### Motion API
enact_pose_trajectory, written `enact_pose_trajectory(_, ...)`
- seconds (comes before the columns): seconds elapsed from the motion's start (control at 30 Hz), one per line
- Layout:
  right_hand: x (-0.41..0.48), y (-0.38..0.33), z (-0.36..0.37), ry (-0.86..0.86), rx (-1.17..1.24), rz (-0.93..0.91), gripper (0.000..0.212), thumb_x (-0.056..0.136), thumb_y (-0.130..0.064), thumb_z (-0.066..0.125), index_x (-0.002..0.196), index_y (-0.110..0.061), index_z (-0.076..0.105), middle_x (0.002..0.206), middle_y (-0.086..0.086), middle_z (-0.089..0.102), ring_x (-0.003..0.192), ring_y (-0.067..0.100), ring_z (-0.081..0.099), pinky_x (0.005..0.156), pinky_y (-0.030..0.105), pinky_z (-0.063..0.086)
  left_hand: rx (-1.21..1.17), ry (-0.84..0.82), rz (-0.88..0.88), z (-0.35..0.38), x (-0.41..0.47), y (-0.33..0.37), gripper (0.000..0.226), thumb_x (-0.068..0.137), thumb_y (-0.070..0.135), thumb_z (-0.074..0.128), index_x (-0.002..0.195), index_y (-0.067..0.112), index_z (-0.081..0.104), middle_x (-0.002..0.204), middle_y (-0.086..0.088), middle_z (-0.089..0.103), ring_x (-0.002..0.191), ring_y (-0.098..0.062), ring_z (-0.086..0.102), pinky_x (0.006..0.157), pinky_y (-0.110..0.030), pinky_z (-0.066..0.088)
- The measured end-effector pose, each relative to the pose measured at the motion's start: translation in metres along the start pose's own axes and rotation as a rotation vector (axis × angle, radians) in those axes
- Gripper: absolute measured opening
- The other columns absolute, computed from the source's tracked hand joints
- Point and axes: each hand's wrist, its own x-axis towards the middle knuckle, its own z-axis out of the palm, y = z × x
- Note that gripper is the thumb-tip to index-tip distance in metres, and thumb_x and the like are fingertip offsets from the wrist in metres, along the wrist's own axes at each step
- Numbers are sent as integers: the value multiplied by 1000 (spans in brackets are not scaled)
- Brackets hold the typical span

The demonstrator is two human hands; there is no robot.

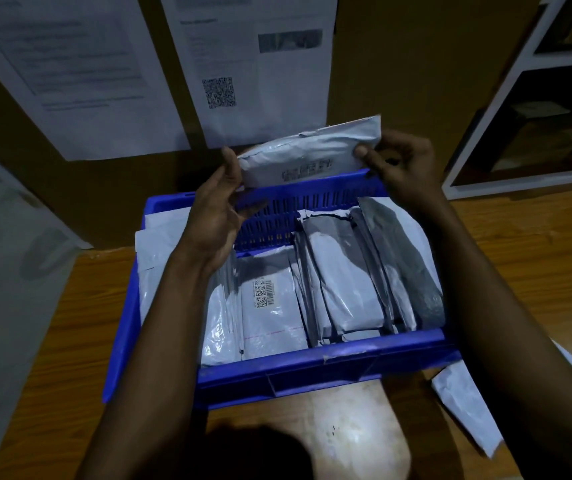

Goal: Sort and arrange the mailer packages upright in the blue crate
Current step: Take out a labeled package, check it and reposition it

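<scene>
A blue crate [315, 370] sits on the wooden table and holds several grey and white mailer packages [343, 282], most standing on edge at the right. One labelled package [270, 306] lies flatter in the middle. Above the crate's far wall I hold a white mailer [309, 150] lengthwise between both hands. My left hand [218, 216] touches its left end with thumb and fingertips. My right hand [399, 168] pinches its right end, fingers curled.
A loose white mailer [464, 407] lies on the table right of the crate. More white mailers [160, 244] lean at the crate's left side. Printed sheets [257, 64] hang on the wall behind. A white shelf unit [527, 109] stands at the right.
</scene>
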Motion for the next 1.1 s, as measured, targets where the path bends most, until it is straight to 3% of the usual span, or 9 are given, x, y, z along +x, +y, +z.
enact_pose_trajectory(0.1,-2,-5,1,-47,76,-28,19,98,-22,70,116,-17,72,96,4,76,85,17,74,69,45,62,122,-37,106,0,-1,-5,46,89,41,64,128,17,64,129,-3,70,125,-23,63,104,-46,52)
enact_pose_trajectory(0.2,-3,-6,4,-86,134,25,18,99,-22,68,117,-19,72,101,15,75,87,31,73,64,43,61,201,36,170,-3,-1,-10,43,86,34,74,121,10,69,121,-8,74,116,-25,68,102,-47,54)
enact_pose_trajectory(0.33,-4,-11,8,-91,281,98,16,101,-16,66,115,-11,72,104,6,77,97,25,73,84,44,60,171,102,92,-1,-1,-11,24,89,28,74,107,12,73,108,-5,78,102,-24,73,89,-42,60)
enact_pose_trajectory(0.47,-5,-16,10,-68,386,240,10,101,-14,65,105,-15,73,91,-6,77,85,14,73,64,31,60,206,62,-13,-1,-2,-9,28,94,22,70,116,4,70,108,-10,77,95,-24,73,70,-32,60)
enact_pose_trajectory(0.6,-3,-13,7,-67,400,288,8,99,-16,66,102,-14,74,87,-3,76,76,14,72,56,26,55,288,-182,-169,-3,-9,-7,30,94,20,70,118,3,70,109,-15,75,82,-33,72,54,-30,60)
enact_pose_trajectory(0.77,0,-7,9,-23,458,317,20,98,-29,69,115,-19,75,100,-1,77,86,16,71,67,32,55,230,-258,-211,5,-12,-7,25,92,9,70,115,-1,67,116,-14,75,92,-32,74,59,-32,63)
enact_pose_trajectory(0.9,2,-7,10,-131,497,414,36,100,-39,65,126,-14,65,85,1,71,58,17,62,48,29,49,132,-188,-219,8,-12,-8,31,94,4,66,122,-7,58,116,-17,74,97,-40,73,62,-39,65)
enact_pose_trajectory(0.97,0,-10,13,-259,507,433,36,98,-37,67,122,-10,65,81,9,71,60,22,61,48,29,53,109,-178,-227,9,-11,-8,38,93,2,66,127,-9,53,119,-16,73,102,-41,72,67,-44,65)
enact_pose_trajectory(1.1,-6,-14,21,-438,433,444,29,94,-24,71,120,-11,70,111,16,76,74,19,67,54,22,54,237,-181,-231,9,-10,-12,44,89,7,74,126,-6,55,115,-13,75,106,-37,72,84,-49,62)
